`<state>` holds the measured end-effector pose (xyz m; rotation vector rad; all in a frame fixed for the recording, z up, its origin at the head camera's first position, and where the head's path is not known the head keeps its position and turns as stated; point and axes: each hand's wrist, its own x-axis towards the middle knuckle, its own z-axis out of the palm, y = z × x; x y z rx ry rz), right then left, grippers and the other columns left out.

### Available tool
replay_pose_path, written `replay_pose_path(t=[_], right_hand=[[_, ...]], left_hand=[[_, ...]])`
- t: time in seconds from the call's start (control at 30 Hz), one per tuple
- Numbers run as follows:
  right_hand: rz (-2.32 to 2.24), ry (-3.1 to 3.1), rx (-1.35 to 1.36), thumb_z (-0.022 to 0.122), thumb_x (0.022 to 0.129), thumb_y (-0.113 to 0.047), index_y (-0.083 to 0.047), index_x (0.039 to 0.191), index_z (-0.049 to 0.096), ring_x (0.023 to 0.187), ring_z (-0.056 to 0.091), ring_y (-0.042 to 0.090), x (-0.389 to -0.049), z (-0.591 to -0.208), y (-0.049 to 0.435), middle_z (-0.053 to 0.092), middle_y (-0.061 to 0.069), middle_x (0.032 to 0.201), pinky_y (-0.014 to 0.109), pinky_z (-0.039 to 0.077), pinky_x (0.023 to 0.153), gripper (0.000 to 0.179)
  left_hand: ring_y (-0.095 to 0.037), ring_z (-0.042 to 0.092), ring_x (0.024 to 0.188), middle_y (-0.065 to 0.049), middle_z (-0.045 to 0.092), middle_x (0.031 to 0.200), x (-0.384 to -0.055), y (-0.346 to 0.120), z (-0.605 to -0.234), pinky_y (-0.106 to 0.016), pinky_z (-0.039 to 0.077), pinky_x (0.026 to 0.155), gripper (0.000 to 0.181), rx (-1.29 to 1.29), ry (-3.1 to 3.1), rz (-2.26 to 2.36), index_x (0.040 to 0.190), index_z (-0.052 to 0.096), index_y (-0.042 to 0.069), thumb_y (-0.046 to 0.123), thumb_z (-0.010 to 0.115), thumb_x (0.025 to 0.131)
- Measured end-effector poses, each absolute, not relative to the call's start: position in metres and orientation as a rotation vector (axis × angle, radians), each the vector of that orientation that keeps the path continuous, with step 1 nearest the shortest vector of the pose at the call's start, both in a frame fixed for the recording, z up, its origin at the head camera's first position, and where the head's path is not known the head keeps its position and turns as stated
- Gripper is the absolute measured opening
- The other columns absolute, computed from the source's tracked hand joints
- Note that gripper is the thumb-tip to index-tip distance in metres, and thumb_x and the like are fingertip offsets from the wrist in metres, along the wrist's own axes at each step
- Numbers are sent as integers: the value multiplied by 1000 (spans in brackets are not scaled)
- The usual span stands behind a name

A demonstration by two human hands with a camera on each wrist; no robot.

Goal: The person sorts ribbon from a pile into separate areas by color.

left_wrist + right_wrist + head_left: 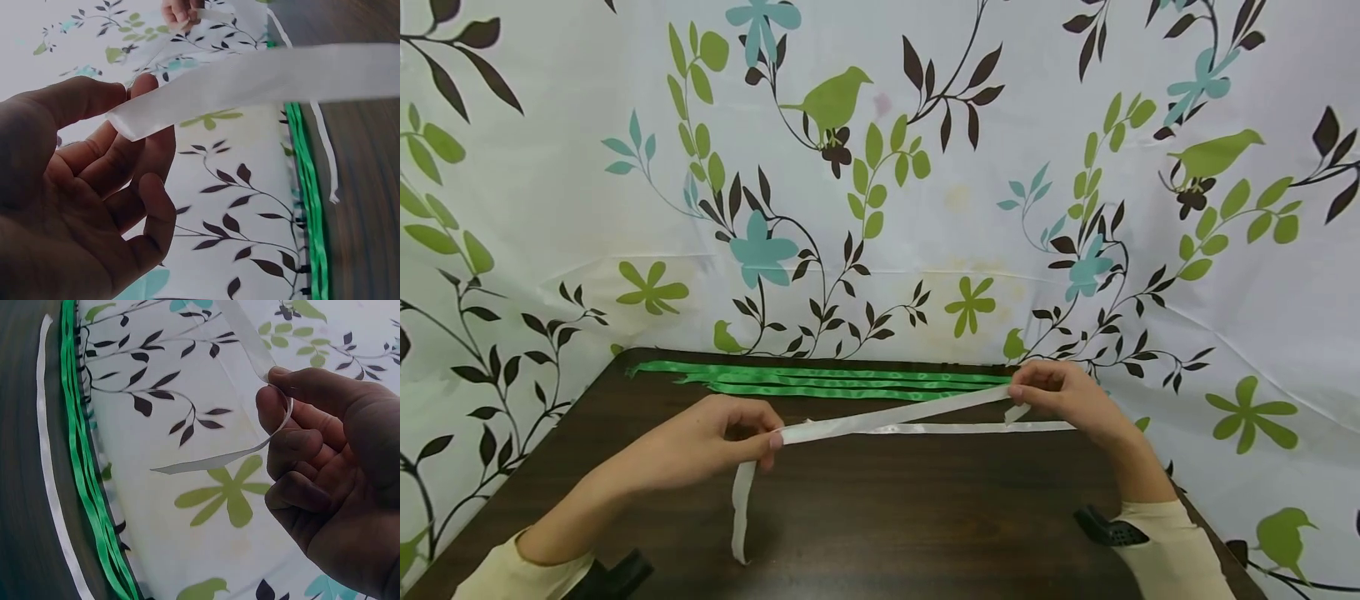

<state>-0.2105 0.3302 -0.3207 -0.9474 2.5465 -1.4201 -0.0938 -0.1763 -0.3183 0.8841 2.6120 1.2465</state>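
A white ribbon (895, 416) is stretched between both hands above the dark table, sloping up to the right. My left hand (715, 437) pinches it between thumb and fingers, and a loose tail hangs down below that hand. At the other side my right hand (1063, 398) pinches the ribbon near its other end; in the right wrist view a short free end (212, 464) curls away from the fingertips. Behind it, a second white ribbon (970, 428) lies across the table, partly hidden by the held one.
Several green ribbons (820, 388) lie side by side along the back of the dark wooden table (925, 517). Right behind the table hangs a white cloth (880, 308) printed with leaves, flowers and birds.
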Motion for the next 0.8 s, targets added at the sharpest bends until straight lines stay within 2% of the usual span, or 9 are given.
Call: replay_pose_path(t=[0.13,0.27,0.37,0.6,0.73,0.8], right_hand=[[-1389,2527,-947,66,101,-11,-5,107,71,57,41,38,-216,-324,339,60,18,79,37,42,49,10],[-1355,2540,-923,67,101,-13,-6,107,71,59,43,38,-221,-327,349,62,20,82,36,45,51,10],[-1332,2571,-878,67,101,-16,-8,107,71,61,48,36,-224,-330,356,64,21,87,35,48,54,11],[-1275,2610,-821,67,101,-19,-8,108,71,67,53,42,-222,-335,371,65,24,90,35,49,58,13],[-1232,2593,-844,67,101,-16,-6,107,70,71,57,34,-225,-336,378,64,25,90,35,50,61,13],[-1207,2597,-842,67,101,-16,-5,107,70,72,58,31,-228,-336,382,65,20,89,35,51,62,13]], left_hand=[[-16,62,81,7,71,85,-101,-182,-325,-32,47,67,15,848,2652,1214,99,71,28,39,62,104],[-18,64,82,5,71,85,-108,-190,-329,-33,48,69,16,820,2658,1222,100,71,25,37,62,104],[-18,63,82,6,70,85,-112,-194,-330,-32,46,67,16,816,2671,1218,100,71,22,35,62,104],[-18,60,79,4,71,84,-123,-202,-338,-31,44,62,15,761,2680,1206,101,73,18,29,63,104],[-24,65,80,2,72,84,-130,-206,-345,-31,50,66,16,759,2651,1215,101,73,15,27,63,104],[-25,66,79,0,72,84,-134,-208,-349,-32,52,67,16,765,2638,1219,102,73,14,27,64,103]])
